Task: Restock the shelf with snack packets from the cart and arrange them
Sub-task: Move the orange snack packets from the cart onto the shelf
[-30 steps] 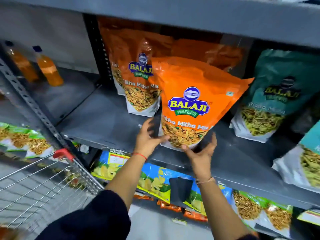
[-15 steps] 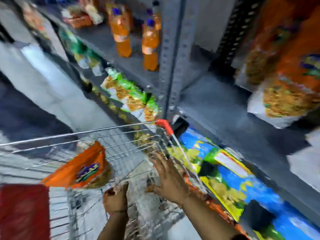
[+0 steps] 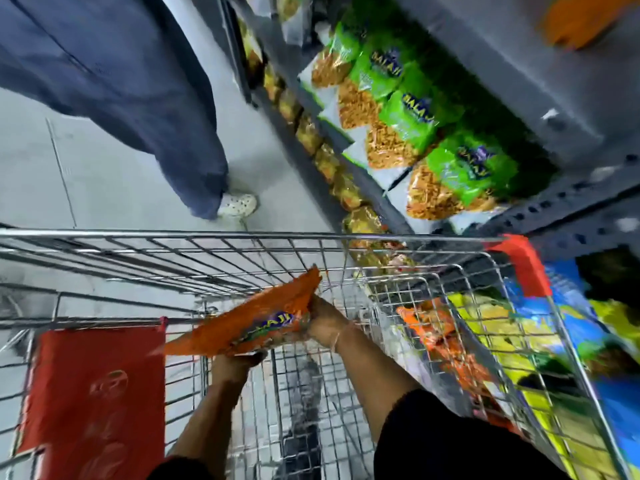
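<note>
I look down into a wire shopping cart (image 3: 242, 233). An orange Balaji snack packet (image 3: 256, 323) lies tilted inside the cart, held by both hands. My left hand (image 3: 235, 367) grips its lower edge from beneath. My right hand (image 3: 325, 322) grips its right end. Both forearms reach down into the basket. Green Balaji packets (image 3: 408, 116) stand in a row on a low grey shelf (image 3: 381, 202) to the right. The view is blurred.
A person in wide blue trousers (image 3: 138, 81) and a white shoe (image 3: 239, 204) stands just beyond the cart's far rim. A red flap (image 3: 93, 403) hangs at the cart's left. Blue and yellow packets (image 3: 554, 341) fill the lower shelf beside the cart's right side.
My view has swung from the shelf down into the cart. Both hands left the orange packet on the shelf, reached into the basket and took hold of another orange packet.
</note>
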A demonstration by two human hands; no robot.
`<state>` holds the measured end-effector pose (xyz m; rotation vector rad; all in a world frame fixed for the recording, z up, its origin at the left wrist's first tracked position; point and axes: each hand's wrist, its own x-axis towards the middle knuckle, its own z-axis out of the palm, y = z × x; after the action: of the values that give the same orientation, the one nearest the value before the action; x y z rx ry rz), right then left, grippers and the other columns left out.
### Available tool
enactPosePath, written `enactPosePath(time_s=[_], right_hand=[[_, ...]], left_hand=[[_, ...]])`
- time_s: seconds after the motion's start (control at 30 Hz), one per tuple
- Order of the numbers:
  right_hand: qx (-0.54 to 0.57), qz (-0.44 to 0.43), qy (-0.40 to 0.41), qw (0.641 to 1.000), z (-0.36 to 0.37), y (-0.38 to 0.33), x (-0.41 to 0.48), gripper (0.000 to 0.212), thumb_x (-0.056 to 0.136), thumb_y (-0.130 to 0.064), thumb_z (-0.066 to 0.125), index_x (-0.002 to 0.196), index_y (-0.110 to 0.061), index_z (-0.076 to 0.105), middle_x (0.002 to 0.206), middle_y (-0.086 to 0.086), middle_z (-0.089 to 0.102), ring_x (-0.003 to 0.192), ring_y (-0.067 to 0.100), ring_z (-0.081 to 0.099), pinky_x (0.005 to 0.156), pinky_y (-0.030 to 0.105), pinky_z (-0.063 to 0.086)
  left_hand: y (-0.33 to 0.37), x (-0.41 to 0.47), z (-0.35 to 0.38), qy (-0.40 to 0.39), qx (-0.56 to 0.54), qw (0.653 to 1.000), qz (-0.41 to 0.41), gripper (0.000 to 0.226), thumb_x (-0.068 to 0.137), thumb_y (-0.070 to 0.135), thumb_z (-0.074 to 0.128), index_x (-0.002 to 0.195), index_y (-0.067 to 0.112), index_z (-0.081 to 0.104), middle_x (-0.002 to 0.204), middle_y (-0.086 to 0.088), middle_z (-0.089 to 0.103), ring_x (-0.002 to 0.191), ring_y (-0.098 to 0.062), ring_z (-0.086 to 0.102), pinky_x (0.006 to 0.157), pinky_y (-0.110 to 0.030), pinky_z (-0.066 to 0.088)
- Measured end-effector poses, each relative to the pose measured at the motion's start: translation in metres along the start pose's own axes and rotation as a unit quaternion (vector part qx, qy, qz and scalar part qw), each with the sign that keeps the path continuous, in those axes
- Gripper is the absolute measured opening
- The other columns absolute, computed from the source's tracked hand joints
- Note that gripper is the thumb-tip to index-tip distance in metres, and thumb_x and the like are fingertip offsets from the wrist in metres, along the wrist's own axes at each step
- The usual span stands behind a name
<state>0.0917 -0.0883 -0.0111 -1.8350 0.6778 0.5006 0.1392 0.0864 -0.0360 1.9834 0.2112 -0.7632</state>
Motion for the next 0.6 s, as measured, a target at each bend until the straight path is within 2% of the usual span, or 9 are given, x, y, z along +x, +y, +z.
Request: enactPosePath(time_s=[0.07,0.17,0.23,0.33,0.43,0.47,0.53,0.57,0.6], right_hand=[[0.037,-0.010,0.014,0.999,-0.002,-0.006,-0.001,0.042,0.084,0.003,0.056,0.125,0.004,0.045,0.129,0.018,0.054,0.118,0.029,0.051,0.068,0.006,0.035],[0.128,-0.008,0.033,0.991,-0.006,-0.004,-0.026,0.045,0.074,0.009,0.066,0.116,0.010,0.048,0.122,0.019,0.057,0.097,0.015,0.052,0.059,-0.004,0.039],[0.200,0.000,0.037,0.979,-0.007,0.005,-0.044,0.048,0.073,0.009,0.067,0.117,0.008,0.045,0.124,0.025,0.056,0.089,0.012,0.055,0.059,-0.001,0.043],[0.292,-0.012,0.086,0.952,-0.025,0.015,-0.100,0.053,0.073,0.002,0.069,0.119,-0.004,0.045,0.126,0.024,0.053,0.098,0.014,0.058,0.064,0.005,0.048],[0.359,-0.071,0.180,0.913,-0.049,0.018,-0.176,0.063,0.072,-0.017,0.069,0.128,-0.013,0.039,0.116,0.000,0.058,0.086,-0.017,0.059,0.066,0.002,0.047],[0.374,-0.095,0.212,0.898,-0.055,0.019,-0.198,0.068,0.069,-0.025,0.071,0.127,-0.015,0.039,0.111,-0.007,0.058,0.083,-0.020,0.058,0.067,0.004,0.048],[0.385,-0.118,0.288,0.869,-0.067,0.029,-0.254,0.090,0.048,-0.047,0.083,0.122,-0.019,0.041,0.112,-0.010,0.059,0.088,-0.012,0.062,0.079,0.014,0.052],[0.386,-0.128,0.319,0.856,-0.074,0.036,-0.288,0.100,0.040,-0.048,0.086,0.124,-0.018,0.040,0.114,-0.005,0.061,0.093,-0.003,0.064,0.083,0.021,0.054],[0.387,-0.135,0.345,0.844,-0.079,0.044,-0.315,0.105,0.037,-0.039,0.089,0.126,-0.016,0.038,0.115,0.001,0.063,0.095,0.006,0.066,0.082,0.025,0.056]], left_hand=[[0.016,0.001,0.000,-0.007,-0.034,0.999,0.027,0.041,0.067,-0.025,0.063,0.101,-0.005,0.055,0.086,0.003,0.070,0.079,-0.012,0.062,0.070,-0.019,0.053],[0.037,-0.018,-0.005,-0.033,-0.031,0.998,0.054,0.050,0.062,-0.028,0.063,0.097,0.006,0.055,0.070,0.013,0.067,0.064,0.003,0.058,0.053,-0.007,0.045],[0.039,-0.029,-0.009,-0.070,-0.039,0.995,0.060,0.057,0.056,-0.027,0.064,0.097,0.010,0.051,0.063,0.018,0.067,0.059,0.009,0.059,0.049,-0.001,0.043],[0.066,-0.068,-0.002,-0.161,-0.049,0.980,0.106,0.058,0.059,-0.021,0.065,0.104,0.010,0.048,0.069,0.015,0.070,0.061,0.016,0.058,0.052,-0.001,0.045],[0.099,-0.122,0.020,-0.247,-0.059,0.953,0.166,0.051,0.049,0.003,0.068,0.095,0.018,0.053,0.074,0.022,0.072,0.065,0.007,0.061,0.057,-0.011,0.052],[0.108,-0.138,0.028,-0.269,-0.072,0.943,0.181,0.052,0.047,0.007,0.071,0.094,0.019,0.053,0.076,0.021,0.073,0.066,0.005,0.063,0.058,-0.013,0.053],[0.125,-0.185,0.051,-0.312,-0.071,0.921,0.223,0.055,0.045,0.012,0.074,0.095,0.020,0.054,0.079,0.020,0.073,0.069,0.003,0.064,0.060,-0.014,0.054],[0.132,-0.212,0.066,-0.326,-0.065,0.910,0.248,0.057,0.044,0.013,0.078,0.095,0.019,0.054,0.080,0.019,0.074,0.070,0.003,0.065,0.061,-0.014,0.054],[0.137,-0.235,0.078,-0.344,-0.062,0.897,0.270,0.062,0.042,0.019,0.083,0.097,0.018,0.054,0.083,0.019,0.074,0.072,0.002,0.066,0.063,-0.015,0.055]])
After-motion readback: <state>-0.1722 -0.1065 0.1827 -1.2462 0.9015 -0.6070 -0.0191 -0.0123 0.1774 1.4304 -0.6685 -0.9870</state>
